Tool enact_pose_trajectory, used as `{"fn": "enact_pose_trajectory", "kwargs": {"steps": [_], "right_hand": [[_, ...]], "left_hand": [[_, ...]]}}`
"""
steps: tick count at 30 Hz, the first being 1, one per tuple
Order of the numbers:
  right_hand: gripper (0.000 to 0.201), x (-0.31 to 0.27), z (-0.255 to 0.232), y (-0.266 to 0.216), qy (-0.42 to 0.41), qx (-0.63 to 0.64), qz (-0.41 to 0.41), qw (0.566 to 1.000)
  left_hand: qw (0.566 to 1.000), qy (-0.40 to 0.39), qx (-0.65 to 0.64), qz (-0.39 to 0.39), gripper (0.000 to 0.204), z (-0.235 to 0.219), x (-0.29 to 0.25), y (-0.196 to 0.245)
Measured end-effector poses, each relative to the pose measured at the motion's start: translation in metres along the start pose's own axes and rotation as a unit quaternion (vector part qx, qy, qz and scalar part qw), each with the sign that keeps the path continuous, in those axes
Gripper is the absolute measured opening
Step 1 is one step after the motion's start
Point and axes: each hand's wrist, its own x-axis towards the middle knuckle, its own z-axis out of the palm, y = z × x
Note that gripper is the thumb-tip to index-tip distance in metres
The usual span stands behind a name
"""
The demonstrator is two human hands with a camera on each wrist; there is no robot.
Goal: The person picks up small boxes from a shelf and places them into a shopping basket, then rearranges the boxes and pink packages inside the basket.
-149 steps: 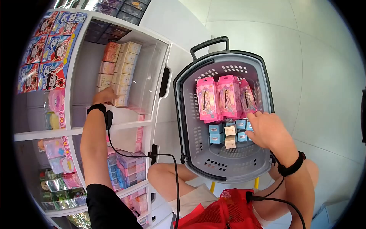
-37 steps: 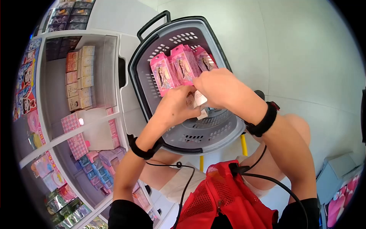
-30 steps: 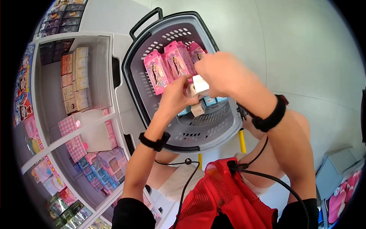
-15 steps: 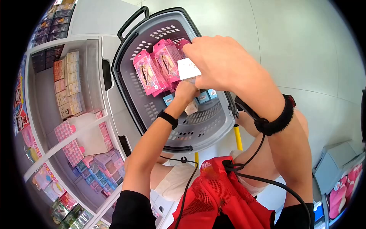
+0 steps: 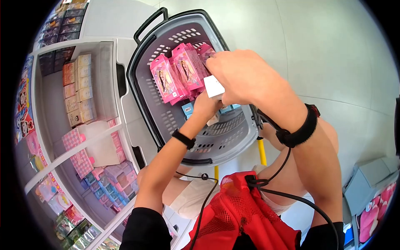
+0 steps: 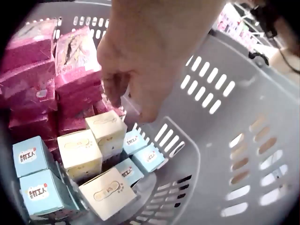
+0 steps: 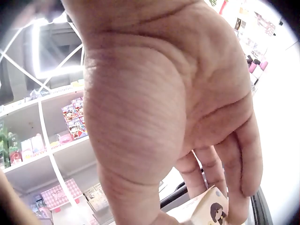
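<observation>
In the head view my left hand (image 5: pixel 206 106) is down inside the grey basket (image 5: pixel 175 154). The left wrist view shows that hand (image 6: pixel 140 65) above small cream boxes, its fingers loosely bent with nothing between them. The nearest cream box (image 6: pixel 107 126) stands just below the fingertips, beside another cream box (image 6: pixel 80 149). My right hand (image 5: pixel 246 77) holds a small white-topped cardboard box (image 5: pixel 214 86) over the basket. In the right wrist view the fingers and thumb grip this box (image 7: pixel 213 209), which has a dark-haired figure printed on it.
Pink doll-picture boxes (image 5: pixel 164 79) fill the basket's far end, near small blue boxes (image 6: pixel 40 191). At left, a white shelf (image 5: pixel 79 143) holds stacked cream boxes (image 5: pixel 84 81) and a pink checkered box (image 5: pixel 79 152). A black cable (image 5: pixel 308 200) runs over the red mesh bag (image 5: pixel 241 208).
Earlier my left hand was at the shelf's box stack; later both hands met over the basket. Since then the left hand has lowered into the basket, while the right keeps the white-topped box above it.
</observation>
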Motion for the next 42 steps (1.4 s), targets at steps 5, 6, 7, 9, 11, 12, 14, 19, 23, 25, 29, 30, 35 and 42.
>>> {"fn": "enact_pose_trajectory", "kwargs": {"steps": [5, 6, 7, 9, 11, 12, 14, 19, 23, 25, 29, 30, 35, 42], "right_hand": [[0.043, -0.002, -0.001, -0.005, -0.016, 0.011, -0.012, 1.0], [0.043, -0.002, 0.0, -0.006, -0.026, 0.012, -0.01, 1.0], [0.043, -0.002, 0.0, -0.007, -0.026, 0.011, -0.01, 1.0], [0.043, 0.001, 0.003, -0.012, -0.053, 0.023, -0.022, 0.998], [0.044, 0.002, 0.006, -0.018, -0.058, 0.044, -0.046, 0.996], [0.045, 0.003, 0.008, -0.02, -0.06, 0.064, -0.064, 0.994], [0.048, 0.008, 0.018, -0.022, -0.041, 0.079, -0.074, 0.993], [0.05, 0.008, 0.015, -0.023, -0.007, 0.153, -0.069, 0.986], [0.042, 0.006, 0.008, -0.026, -0.04, 0.114, -0.057, 0.991], [0.037, 0.004, 0.008, -0.025, -0.037, 0.135, -0.052, 0.989], [0.034, 0.006, 0.014, -0.023, -0.006, 0.094, -0.05, 0.994], [0.033, 0.006, 0.016, -0.022, 0.0, 0.071, -0.058, 0.996], [0.026, 0.008, 0.019, -0.023, 0.016, 0.044, -0.056, 0.997], [0.024, 0.009, 0.023, -0.023, 0.025, 0.035, -0.039, 0.998]], "left_hand": [[0.992, 0.096, -0.081, 0.03, 0.062, -0.053, -0.051, 0.008], [0.991, 0.098, -0.081, 0.031, 0.062, -0.068, -0.065, 0.019], [0.977, 0.138, -0.139, 0.086, 0.07, -0.081, -0.08, 0.03], [0.954, 0.179, -0.198, 0.136, 0.078, -0.094, -0.096, 0.044], [0.933, 0.215, -0.187, 0.222, 0.088, -0.098, -0.106, 0.053], [0.933, 0.218, -0.187, 0.219, 0.088, -0.097, -0.105, 0.051], [0.932, 0.216, -0.204, 0.205, 0.088, -0.093, -0.1, 0.047], [0.944, 0.188, -0.254, 0.098, 0.054, -0.071, -0.097, 0.034], [0.96, 0.161, -0.152, 0.168, 0.048, -0.017, -0.077, -0.01], [0.967, 0.14, -0.141, 0.162, 0.047, 0.0, -0.064, -0.017], [0.971, 0.134, -0.095, 0.176, 0.039, 0.01, -0.038, -0.022], [0.968, 0.138, -0.082, 0.192, 0.038, 0.01, -0.034, -0.023], [0.974, 0.089, -0.044, 0.202, 0.041, 0.018, -0.021, -0.032], [0.957, 0.163, 0.103, 0.216, 0.044, 0.045, -0.017, -0.031]]}}
